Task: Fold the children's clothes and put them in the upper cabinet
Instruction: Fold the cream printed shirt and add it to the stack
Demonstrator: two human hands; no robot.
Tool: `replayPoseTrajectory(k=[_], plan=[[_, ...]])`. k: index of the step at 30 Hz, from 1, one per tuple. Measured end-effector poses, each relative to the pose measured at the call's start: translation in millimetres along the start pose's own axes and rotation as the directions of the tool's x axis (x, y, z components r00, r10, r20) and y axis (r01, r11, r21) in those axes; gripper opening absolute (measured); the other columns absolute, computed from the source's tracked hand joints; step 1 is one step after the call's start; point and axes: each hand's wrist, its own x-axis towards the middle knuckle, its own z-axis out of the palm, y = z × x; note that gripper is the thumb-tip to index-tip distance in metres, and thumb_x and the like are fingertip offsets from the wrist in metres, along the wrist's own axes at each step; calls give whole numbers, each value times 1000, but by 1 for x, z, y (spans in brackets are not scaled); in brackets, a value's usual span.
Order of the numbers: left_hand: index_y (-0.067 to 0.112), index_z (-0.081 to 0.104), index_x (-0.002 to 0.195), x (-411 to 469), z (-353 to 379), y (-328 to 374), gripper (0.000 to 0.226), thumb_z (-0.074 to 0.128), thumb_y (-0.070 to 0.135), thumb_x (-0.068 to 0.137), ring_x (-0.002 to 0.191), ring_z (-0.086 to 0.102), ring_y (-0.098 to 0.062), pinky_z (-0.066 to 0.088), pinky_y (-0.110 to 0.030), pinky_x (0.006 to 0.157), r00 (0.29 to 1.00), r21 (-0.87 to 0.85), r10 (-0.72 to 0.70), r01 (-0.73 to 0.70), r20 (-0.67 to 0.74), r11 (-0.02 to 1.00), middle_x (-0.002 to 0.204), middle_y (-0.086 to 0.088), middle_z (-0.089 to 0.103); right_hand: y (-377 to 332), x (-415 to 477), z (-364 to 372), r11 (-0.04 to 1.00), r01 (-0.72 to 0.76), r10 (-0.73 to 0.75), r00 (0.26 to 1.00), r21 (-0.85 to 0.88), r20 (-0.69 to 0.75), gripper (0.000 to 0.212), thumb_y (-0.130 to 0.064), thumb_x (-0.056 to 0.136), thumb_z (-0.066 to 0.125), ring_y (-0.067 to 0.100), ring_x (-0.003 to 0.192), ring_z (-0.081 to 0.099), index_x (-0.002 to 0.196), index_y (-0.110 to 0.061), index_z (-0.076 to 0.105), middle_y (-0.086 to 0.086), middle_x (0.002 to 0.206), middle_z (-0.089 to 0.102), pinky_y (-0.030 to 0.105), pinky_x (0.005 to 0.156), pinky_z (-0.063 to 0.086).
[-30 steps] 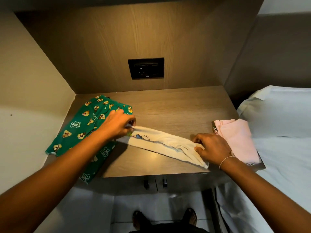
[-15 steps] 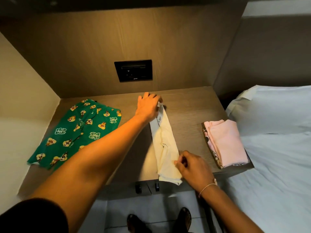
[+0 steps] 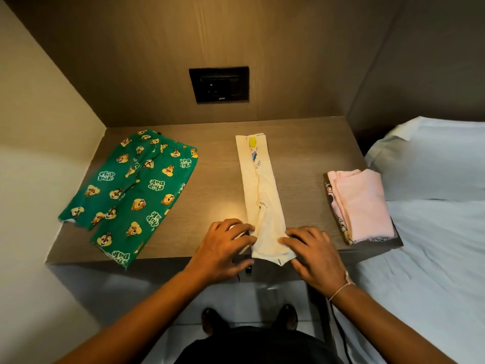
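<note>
On the wooden table (image 3: 215, 164) set into the alcove, the cream garment (image 3: 262, 185) lies folded into one long narrow strip. Its far end points at the back wall and its near end laps just over the front edge. It looks like thin, soft knit: light, limp, with no stiffness to keep a crease, so I judge it will sag and fall open if lifted by one corner. The best hold would be at both near corners together, carrying that end up over the far end and pressing the layers flat. The left hand (image 3: 225, 248) sits at the strip's near left edge with its fingers curled, though I cannot tell whether its grip has closed on the hem or only touches it. The right hand (image 3: 315, 256) lies on the near right corner, its grip open, fingers laid on the cloth. Green printed shorts (image 3: 131, 190) lie spread and unfolded to the left, and a folded pink stack (image 3: 364, 203) sits at the table's right end, beside the bed (image 3: 433, 232). No upper cabinet shows. A second ago the strip lay crosswise between the two hands; half a second ago it was already turned lengthwise, with the left hand at its far end. That hand has since come back to the near end.
</note>
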Motion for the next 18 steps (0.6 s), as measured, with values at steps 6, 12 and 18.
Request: replayPoseTrajectory(k=[6,12,18], plan=[[28,70,98,-7,-10,17,17,65,35,84,106,55,-13,44,-37,80,982,-196,-152,129,-111,972,108,15,68,-19,-2,-15,955,-78,83,996,284,-6,31,-14,75,66,22,96,58,105,-20,72,-5,106,68,43,75,50],[29,71,93,-16,-65,32,15,64,39,83,77,66,-14,51,-31,62,924,-758,-352,338,153,558,85,6,72,-43,0,-69,859,-111,136,991,499,-12,16,-42,83,62,2,85,55,95,-33,64,-23,88,59,25,68,46],[14,71,82,34,-103,8,10,65,10,89,57,59,0,46,-14,56,850,-805,-458,452,259,384,63,10,69,-37,71,-93,867,-251,270,963,431,19,21,-52,84,57,4,61,51,69,-38,52,-15,60,52,24,51,35]])
